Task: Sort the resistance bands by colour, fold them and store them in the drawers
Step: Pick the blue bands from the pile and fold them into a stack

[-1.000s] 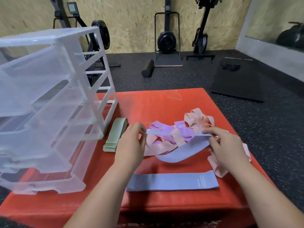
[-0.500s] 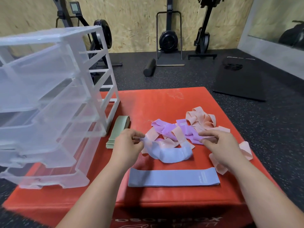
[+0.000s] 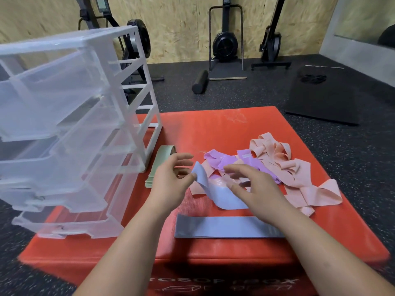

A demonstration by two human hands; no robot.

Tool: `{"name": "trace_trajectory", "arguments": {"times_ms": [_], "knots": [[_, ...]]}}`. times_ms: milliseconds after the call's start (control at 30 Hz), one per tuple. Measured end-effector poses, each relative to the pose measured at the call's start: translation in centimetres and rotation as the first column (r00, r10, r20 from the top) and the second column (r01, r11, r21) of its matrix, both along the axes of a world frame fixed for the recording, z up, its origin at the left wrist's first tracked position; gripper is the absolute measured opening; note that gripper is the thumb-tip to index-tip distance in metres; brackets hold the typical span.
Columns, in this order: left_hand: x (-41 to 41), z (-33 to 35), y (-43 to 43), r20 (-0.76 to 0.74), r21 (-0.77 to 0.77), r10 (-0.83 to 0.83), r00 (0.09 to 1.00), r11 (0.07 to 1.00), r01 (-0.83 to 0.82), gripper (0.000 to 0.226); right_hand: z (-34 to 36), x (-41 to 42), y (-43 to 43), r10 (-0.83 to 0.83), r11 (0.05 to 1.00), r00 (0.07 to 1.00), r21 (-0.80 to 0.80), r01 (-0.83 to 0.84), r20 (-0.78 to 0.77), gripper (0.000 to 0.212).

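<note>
Your left hand (image 3: 171,184) is pinching one end of the loose periwinkle fabric band (image 3: 222,199); your right hand (image 3: 256,195) is hovering over it, fingers spread, gripping nothing. With the band lying mid-surface behind the flattened periwinkle band (image 3: 224,229) at the near edge, you should be matching its ends squarely.

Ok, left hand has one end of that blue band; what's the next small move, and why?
Probably grip the free end of the loose blue band with the right hand and pull it straight. The left hand pinches only one end, the right hand hovers open, and the band sags curled, while the flat blue band in front lies ready to match.
</note>
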State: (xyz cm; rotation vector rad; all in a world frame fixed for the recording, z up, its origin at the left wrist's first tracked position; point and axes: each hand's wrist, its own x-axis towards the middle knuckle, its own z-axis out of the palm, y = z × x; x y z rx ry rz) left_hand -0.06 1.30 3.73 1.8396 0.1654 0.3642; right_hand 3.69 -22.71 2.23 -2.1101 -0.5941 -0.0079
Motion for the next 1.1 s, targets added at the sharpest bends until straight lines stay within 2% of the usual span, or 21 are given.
{"name": "trace_trajectory", "arguments": {"times_ms": [100, 167, 200, 267, 300, 333, 467, 567, 667, 833, 933, 1033, 1100], "knots": [[-0.6, 1.0, -0.5, 0.074, -0.046, -0.112, 0.991, 0.992, 0.116, 0.047, -0.2, -0.4, 1.2, 0.083, 0.997, 0.996, 0.005, -0.083, -0.028, 0.054], [-0.9, 1.4, -0.7, 0.108, -0.075, -0.172, 0.979, 0.981, 0.18, 0.048, -0.2, -0.5, 1.9, 0.126, 0.991, 0.99, 0.047, -0.124, -0.055, 0.056], [-1.0, 1.6, -0.8, 0.12, -0.081, -0.192, 0.974, 0.976, 0.202, 0.047, -0.2, -0.5, 2.1, 0.133, 0.99, 0.989, 0.061, -0.129, -0.06, 0.05], [-1.2, 1.8, -1.1, 0.13, -0.058, -0.215, 0.968, 0.973, 0.224, 0.043, -0.2, -0.4, 2.4, 0.113, 0.992, 0.994, 0.058, -0.112, -0.002, 0.019], [-1.2, 1.9, -1.3, 0.125, -0.035, -0.228, 0.966, 0.972, 0.234, 0.042, -0.1, -0.3, 2.4, 0.091, 0.994, 0.995, 0.055, -0.093, 0.045, 0.005], [-1.3, 1.9, -1.4, 0.117, -0.001, -0.24, 0.964, 0.97, 0.242, 0.04, 0.0, -0.3, 2.3, 0.065, 0.997, 0.993, 0.044, -0.07, 0.097, 0.002], [-1.2, 1.4, -1.7, 0.105, 0.223, -0.264, 0.959, 0.946, 0.236, 0.025, 1.0, -0.1, 1.7, 0.068, 0.995, 0.962, -0.087, -0.046, 0.264, 0.008], [-1.1, 1.3, -2.0, 0.159, 0.322, -0.221, 0.962, 0.933, 0.161, 0.006, 0.8, 0.2, 1.1, 0.096, 0.986, 0.963, -0.153, -0.058, 0.251, 0.006], [-1.0, 1.9, -2.0, 0.231, 0.23, -0.113, 0.966, 0.971, 0.058, 0.006, 0.2, 1.1, -0.2, 0.075, 0.971, 0.971, -0.238, -0.019, 0.226, 0.032], [-1.0, 2.0, 0.1, 0.26, 0.033, 0.05, 0.964, 0.998, -0.061, 0.003, 0.3, 2.1, -3.7, -0.019, 0.928, 0.975, -0.36, 0.099, 0.22, 0.023], [-1.0, 1.3, 1.0, 0.239, 0.031, 0.084, 0.967, 0.995, -0.094, 0.004, 0.9, 2.0, -5.9, -0.067, 0.939, 0.989, -0.326, 0.106, 0.13, 0.016], [-1.2, 0.9, 1.5, 0.178, 0.037, 0.114, 0.977, 0.992, -0.122, 0.005, 1.8, 1.3, -7.9, -0.125, 0.946, 0.991, -0.293, 0.136, 0.055, 0.024], [-1.6, 0.6, 2.0, 0.113, 0.039, 0.116, 0.987, 0.992, -0.121, 0.003, 2.6, 0.5, -8.9, -0.176, 0.966, 0.984, -0.2, 0.167, -0.029, 0.024]]}}
